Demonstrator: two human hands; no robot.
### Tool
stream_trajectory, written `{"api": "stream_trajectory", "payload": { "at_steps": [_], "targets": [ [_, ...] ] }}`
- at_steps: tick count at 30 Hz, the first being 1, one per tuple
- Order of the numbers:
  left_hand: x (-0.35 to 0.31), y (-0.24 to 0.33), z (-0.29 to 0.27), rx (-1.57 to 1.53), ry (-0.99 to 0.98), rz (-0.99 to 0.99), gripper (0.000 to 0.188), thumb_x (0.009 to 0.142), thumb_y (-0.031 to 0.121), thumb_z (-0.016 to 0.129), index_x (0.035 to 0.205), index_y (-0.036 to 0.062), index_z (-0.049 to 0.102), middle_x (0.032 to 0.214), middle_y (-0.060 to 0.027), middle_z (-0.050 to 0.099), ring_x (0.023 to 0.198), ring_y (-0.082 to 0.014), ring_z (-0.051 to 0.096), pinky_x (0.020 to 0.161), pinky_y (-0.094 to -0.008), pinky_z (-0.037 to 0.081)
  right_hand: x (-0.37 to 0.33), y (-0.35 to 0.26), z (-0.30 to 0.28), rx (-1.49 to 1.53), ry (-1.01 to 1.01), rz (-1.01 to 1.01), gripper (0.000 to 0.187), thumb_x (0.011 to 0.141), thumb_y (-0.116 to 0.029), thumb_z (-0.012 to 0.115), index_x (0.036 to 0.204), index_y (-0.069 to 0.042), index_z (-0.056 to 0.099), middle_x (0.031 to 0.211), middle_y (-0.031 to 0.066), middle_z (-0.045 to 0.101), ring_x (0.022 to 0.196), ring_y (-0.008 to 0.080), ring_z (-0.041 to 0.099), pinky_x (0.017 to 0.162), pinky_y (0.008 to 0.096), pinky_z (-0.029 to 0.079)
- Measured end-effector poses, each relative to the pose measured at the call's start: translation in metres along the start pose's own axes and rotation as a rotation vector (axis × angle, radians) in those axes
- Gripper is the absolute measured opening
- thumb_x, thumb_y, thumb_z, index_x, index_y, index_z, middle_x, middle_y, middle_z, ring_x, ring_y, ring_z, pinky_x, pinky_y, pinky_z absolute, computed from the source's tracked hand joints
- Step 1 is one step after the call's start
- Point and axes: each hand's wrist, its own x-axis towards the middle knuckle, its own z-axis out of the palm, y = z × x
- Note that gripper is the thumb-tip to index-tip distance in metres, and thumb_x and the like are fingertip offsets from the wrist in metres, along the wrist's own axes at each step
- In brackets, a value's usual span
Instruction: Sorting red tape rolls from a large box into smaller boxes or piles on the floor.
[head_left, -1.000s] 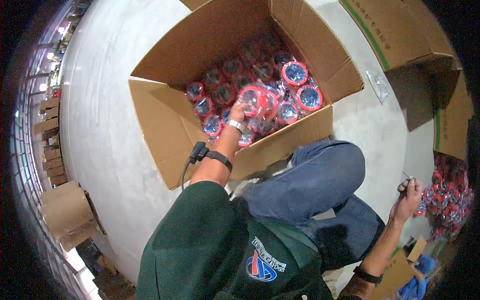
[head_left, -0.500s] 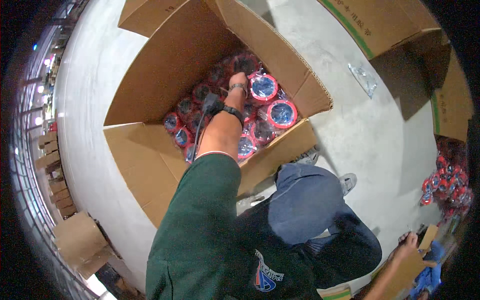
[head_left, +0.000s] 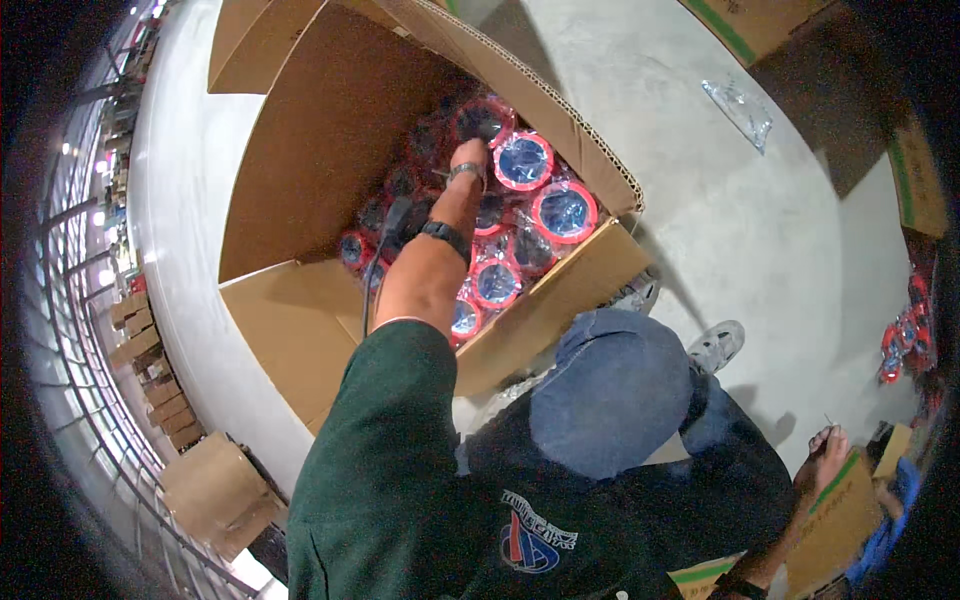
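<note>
My left hand (head_left: 468, 155) reaches down into a large open cardboard box (head_left: 300, 150), a wristband and a dark strap on its forearm. It touches a red-rimmed, plastic-wrapped roll (head_left: 482, 122) near the box's far corner; its fingers are hidden. Several similar rolls with dark blue centres fill the bottom, among them one roll (head_left: 523, 161) just right of the hand and another roll (head_left: 564, 211) by the near flap. At the lower right, my right hand (head_left: 828, 455) is closed, fingers curled around something thin that I cannot make out, beside a smaller cardboard box (head_left: 835, 520).
A clear plastic bag (head_left: 740, 115) lies on the grey floor. More red rolls (head_left: 905, 335) are piled at the far right, below another cardboard box (head_left: 918, 180). My bent knee (head_left: 610, 390) is close to the big box's near flap (head_left: 550, 305). A carton (head_left: 220, 490) stands at lower left.
The view has shifted, so the box and rolls appear moved and turned slightly. My left hand stays down among the rolls at the same place. My right hand remains by the smaller box.
</note>
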Motion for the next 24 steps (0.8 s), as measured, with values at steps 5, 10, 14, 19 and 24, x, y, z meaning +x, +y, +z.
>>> {"api": "stream_trajectory", "payload": {
  "at_steps": [5, 10, 14, 19, 24],
  "targets": [
    [-0.007, -0.092, -0.055, -0.355, 0.120, -0.398, 0.038, 0.084, 0.030, 0.050, 0.099, -0.0006, 0.066, 0.111, -0.0194, 0.063, 0.104, -0.0351, 0.060, 0.084, -0.0426, 0.046, -0.012, -0.006, 0.089, 0.053, -0.131, -0.070, 0.017, 0.096, -0.022, 0.049, 0.086, -0.008, 0.049, 0.070, -0.0015, 0.048, 0.063, 0.0073, 0.045, 0.053, 0.0232, 0.035],
    [-0.090, -0.009, -0.040, -1.364, 0.401, -0.556, 0.053, 0.071, 0.031, 0.067, 0.106, -0.0074, 0.058, 0.096, -0.0156, 0.065, 0.085, -0.0249, 0.062, 0.076, -0.0374, 0.048, -0.011, 0.000, -0.009, 0.017, -0.002, -0.163, 0.022, 0.097, -0.023, 0.046, 0.086, -0.006, 0.051, 0.072, 0.0012, 0.049, 0.062, 0.0078, 0.045, 0.054, 0.0215, 0.036],
    [-0.240, 0.002, -0.042, -0.772, 0.419, 0.097, 0.038, 0.080, 0.024, 0.063, 0.109, -0.0001, 0.058, 0.103, -0.0190, 0.064, 0.091, -0.0280, 0.064, 0.081, -0.0365, 0.049, -0.006, 0.091, -0.139, -0.345, -0.107, -0.188, 0.024, 0.094, -0.026, 0.049, 0.081, -0.006, 0.052, 0.070, 0.0018, 0.052, 0.058, 0.0115, 0.047, 0.053, 0.0244, 0.039],
    [-0.448, -0.002, 0.008, -0.656, -0.070, 0.060, 0.021, 0.084, 0.022, 0.057, 0.090, 0.0022, 0.059, 0.081, -0.0186, 0.063, 0.078, -0.0315, 0.062, 0.066, -0.0417, 0.046, -0.174, 0.200, -0.095, -0.004, 0.021, 0.274, 0.024, 0.094, -0.026, 0.049, 0.081, -0.005, 0.052, 0.071, 0.0020, 0.052, 0.059, 0.0118, 0.047, 0.054, 0.0246, 0.039],
    [-0.520, -0.160, 0.176, -0.541, -0.651, 0.041, 0.041, 0.092, 0.029, 0.046, 0.122, 0.0015, 0.055, 0.121, -0.0197, 0.057, 0.118, -0.0307, 0.050, 0.097, -0.0367, 0.038, -0.328, 0.269, -0.025, 0.142, 0.009, 0.532, 0.024, 0.094, -0.026, 0.049, 0.082, -0.005, 0.053, 0.072, 0.0022, 0.053, 0.060, 0.0121, 0.047, 0.054, 0.0248, 0.039]
  ]
}}
